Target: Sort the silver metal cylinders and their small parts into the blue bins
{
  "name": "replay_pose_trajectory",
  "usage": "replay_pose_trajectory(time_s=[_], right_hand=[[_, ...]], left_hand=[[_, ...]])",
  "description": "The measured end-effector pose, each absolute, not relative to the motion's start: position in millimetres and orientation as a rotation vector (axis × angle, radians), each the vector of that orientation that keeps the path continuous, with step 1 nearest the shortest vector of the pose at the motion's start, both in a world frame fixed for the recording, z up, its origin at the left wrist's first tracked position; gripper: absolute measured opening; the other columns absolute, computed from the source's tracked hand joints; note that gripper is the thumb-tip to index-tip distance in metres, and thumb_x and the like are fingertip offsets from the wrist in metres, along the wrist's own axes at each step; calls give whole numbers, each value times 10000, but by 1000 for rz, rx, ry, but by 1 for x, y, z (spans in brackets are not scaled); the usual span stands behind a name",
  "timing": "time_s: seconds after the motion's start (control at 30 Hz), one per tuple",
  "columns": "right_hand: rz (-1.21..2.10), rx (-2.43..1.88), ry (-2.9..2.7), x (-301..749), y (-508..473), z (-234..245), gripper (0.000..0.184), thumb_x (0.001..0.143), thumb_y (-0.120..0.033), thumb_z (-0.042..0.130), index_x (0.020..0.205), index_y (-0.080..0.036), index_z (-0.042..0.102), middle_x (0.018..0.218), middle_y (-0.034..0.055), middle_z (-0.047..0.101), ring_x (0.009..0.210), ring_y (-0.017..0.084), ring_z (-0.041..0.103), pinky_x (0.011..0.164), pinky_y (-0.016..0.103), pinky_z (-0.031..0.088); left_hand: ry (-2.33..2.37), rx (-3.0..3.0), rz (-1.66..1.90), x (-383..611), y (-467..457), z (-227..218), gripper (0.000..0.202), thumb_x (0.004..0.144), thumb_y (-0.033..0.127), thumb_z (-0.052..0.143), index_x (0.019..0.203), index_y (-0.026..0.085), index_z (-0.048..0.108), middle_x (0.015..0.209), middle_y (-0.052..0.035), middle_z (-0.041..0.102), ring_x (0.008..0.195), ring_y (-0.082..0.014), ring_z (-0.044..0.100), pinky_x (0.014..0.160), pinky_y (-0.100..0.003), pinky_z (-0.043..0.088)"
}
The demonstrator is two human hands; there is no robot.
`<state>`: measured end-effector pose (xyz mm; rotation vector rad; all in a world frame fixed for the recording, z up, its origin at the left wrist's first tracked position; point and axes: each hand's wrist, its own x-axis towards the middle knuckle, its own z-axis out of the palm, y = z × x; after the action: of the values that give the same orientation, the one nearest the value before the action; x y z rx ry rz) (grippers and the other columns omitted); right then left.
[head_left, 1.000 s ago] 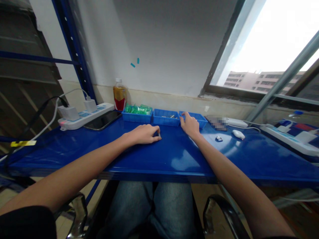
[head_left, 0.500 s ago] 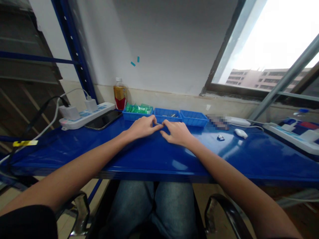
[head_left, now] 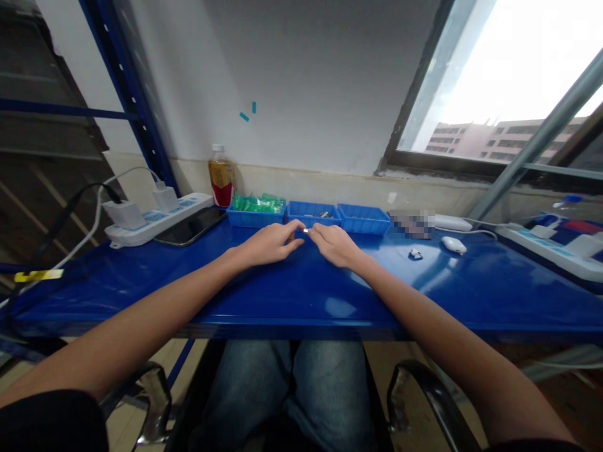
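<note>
The left hand (head_left: 271, 243) and the right hand (head_left: 335, 246) meet over the table (head_left: 301, 295), in front of the middle bin (head_left: 328, 221). A small bright piece (head_left: 306, 231) is located at their fingertips. It is too small to tell which hand pinches it, or whether either grip is closed. Fingertip handling probably suits its size. The left bin (head_left: 254, 219), containing green packets (head_left: 259, 204), the middle bin and the right bin (head_left: 362, 225) stand in a row near the wall (head_left: 306, 94), presumably keeping contents separate and within reach.
</note>
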<state>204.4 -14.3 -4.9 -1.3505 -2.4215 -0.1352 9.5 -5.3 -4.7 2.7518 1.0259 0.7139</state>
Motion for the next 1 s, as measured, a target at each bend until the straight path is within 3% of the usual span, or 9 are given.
replay_pose_trajectory(time_s=[0.1,0.2,0.37,0.5,0.67,0.83,1.0], right_hand=[[28,-1209,-2397,206,-12,-6,390,991,-341,237,766,-179,511,727,25,617,686,142,567,623,250,309],[79,-1137,-2390,205,-11,-8,406,994,-343,209,753,-182,493,706,14,593,648,132,534,612,246,304],[-127,-1206,-2377,204,-13,-10,314,978,-365,274,887,-182,512,708,19,612,642,156,562,584,256,268],[-268,-1204,-2359,204,-18,-8,255,955,-370,345,1022,-174,494,738,25,649,647,176,593,572,260,257],[-339,-1214,-2379,201,-22,-5,260,952,-364,338,960,-179,521,804,48,675,674,177,604,575,263,257],[-337,-1309,-2388,200,-19,-6,333,968,-349,274,877,-179,546,781,56,666,665,169,589,576,264,251],[-295,-1278,-2396,201,-17,-8,347,976,-323,250,849,-183,540,751,43,656,666,162,592,580,262,253]], left_hand=[[1006,2786,748,11,-6,-6,337,913,309,444,1222,177,445,742,-13,634,607,-138,564,567,-225,359],[1042,2827,741,11,-6,-6,272,927,323,418,1150,194,504,778,-27,653,644,-148,588,593,-230,371],[1207,2815,719,11,-7,-3,328,959,380,303,1006,197,571,825,-49,668,742,-190,618,649,-265,398],[1227,2757,718,10,-9,-1,394,969,386,243,889,180,569,703,-29,618,647,-169,575,607,-257,380],[1192,2757,739,10,-9,-1,387,963,376,257,817,178,556,681,-19,590,629,-159,550,620,-263,373],[1132,2744,792,12,-9,-1,310,956,355,307,945,173,558,706,-14,604,631,-146,552,611,-249,367],[1098,2751,869,13,-12,0,275,939,356,381,1050,157,535,602,16,549,543,-128,510,540,-231,321]])
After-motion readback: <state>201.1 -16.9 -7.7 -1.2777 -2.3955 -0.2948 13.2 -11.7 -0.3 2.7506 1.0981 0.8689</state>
